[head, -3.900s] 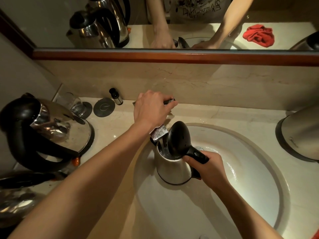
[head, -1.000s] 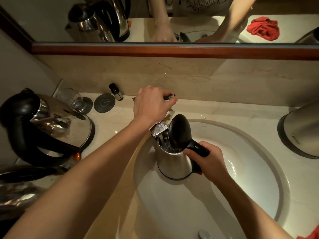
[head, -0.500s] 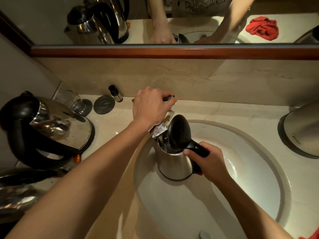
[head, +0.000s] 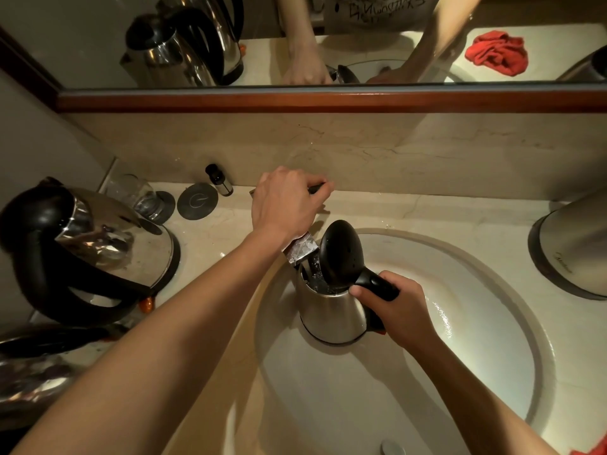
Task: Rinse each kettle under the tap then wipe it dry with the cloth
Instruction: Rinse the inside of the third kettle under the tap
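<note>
I see a power symbol on the round grey coaster (head: 197, 201) left of the tap (head: 300, 249). The shirt print in the mirror (head: 377, 8) and the mark on the right-hand kettle (head: 578, 247) I can't read.

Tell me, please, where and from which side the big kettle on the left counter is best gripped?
Probably by the black loop handle of the big kettle, coming from the left. The kettle leans with its steel body toward the sink, so the handle's arch faces outward with open space inside for fingers.

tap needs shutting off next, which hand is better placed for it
Left. The left hand already grips the tap handle, while the right hand holds the kettle by its handle.
</note>
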The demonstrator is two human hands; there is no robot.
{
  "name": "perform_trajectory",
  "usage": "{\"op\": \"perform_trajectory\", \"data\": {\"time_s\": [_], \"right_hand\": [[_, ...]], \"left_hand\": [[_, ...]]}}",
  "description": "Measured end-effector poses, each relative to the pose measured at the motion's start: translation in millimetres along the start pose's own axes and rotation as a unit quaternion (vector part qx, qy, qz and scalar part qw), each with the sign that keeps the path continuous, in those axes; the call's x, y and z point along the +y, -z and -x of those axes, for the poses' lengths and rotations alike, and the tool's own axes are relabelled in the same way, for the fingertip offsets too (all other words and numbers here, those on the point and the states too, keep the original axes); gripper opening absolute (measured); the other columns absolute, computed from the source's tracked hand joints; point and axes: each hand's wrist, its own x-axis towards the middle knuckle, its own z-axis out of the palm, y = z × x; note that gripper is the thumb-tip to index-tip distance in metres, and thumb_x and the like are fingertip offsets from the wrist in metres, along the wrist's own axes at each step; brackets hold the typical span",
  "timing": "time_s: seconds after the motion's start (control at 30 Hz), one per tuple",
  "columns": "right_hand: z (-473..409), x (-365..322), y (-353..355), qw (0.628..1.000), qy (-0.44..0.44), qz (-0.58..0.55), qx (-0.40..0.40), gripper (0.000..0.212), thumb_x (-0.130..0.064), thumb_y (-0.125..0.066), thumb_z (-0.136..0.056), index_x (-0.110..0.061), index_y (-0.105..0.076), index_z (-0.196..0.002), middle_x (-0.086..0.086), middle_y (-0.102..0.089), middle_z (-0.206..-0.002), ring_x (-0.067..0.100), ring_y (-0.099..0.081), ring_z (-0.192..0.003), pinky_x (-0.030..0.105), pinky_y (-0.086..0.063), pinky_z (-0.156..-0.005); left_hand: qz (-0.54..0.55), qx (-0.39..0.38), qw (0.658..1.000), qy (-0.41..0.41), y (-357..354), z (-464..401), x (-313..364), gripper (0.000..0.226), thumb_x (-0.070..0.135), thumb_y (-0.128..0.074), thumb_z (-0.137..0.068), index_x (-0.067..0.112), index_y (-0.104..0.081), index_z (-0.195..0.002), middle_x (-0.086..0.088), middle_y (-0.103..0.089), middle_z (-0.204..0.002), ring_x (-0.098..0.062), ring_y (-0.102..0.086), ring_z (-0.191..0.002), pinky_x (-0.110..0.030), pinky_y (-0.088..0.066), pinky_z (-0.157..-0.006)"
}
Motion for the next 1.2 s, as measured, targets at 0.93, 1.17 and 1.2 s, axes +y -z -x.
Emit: {"op": "perform_trajectory", "data": {"time_s": [0.93,1.17,1.2], "right_hand": [[-0.9,-4.4,1.4,1.0,-0.018,-0.011,-0.009,0.047,-0.054,-0.084,-0.068,-0.016,-0.058,-0.061,0.013,-0.056,-0.058,0.028,-0.055,-0.053,0.037,-0.047,-0.054],[-1.2,-5.9,2.4,0.999,-0.03,-0.017,-0.012,0.05,-0.062,-0.08,-0.063,-0.017,-0.059,-0.063,0.014,-0.056,-0.058,0.036,-0.055,-0.055,0.041,-0.05,-0.054],[-1.1,-5.1,2.4,0.999,-0.031,-0.017,-0.013,0.05,-0.062,-0.08,-0.063,-0.017,-0.059,-0.063,0.014,-0.055,-0.058,0.034,-0.054,-0.054,0.041,-0.05,-0.054]], "left_hand": [[-0.001,-0.015,1.0,0.01,1.9,-1.3,-0.5,0.037,0.058,-0.053,-0.092,0.037,-0.072,-0.115,0.003,-0.075,-0.1,-0.021,-0.058,-0.103,-0.036,-0.038,-0.094],[0.002,-0.015,1.0,0.011,5.0,0.2,2.6,0.037,0.056,-0.054,-0.093,0.035,-0.071,-0.118,0.003,-0.075,-0.101,-0.021,-0.058,-0.103,-0.036,-0.039,-0.093],[0.003,-0.016,1.0,0.012,5.2,0.3,2.8,0.037,0.056,-0.054,-0.093,0.035,-0.071,-0.118,0.003,-0.075,-0.1,-0.022,-0.058,-0.103,-0.036,-0.039,-0.093]]}}
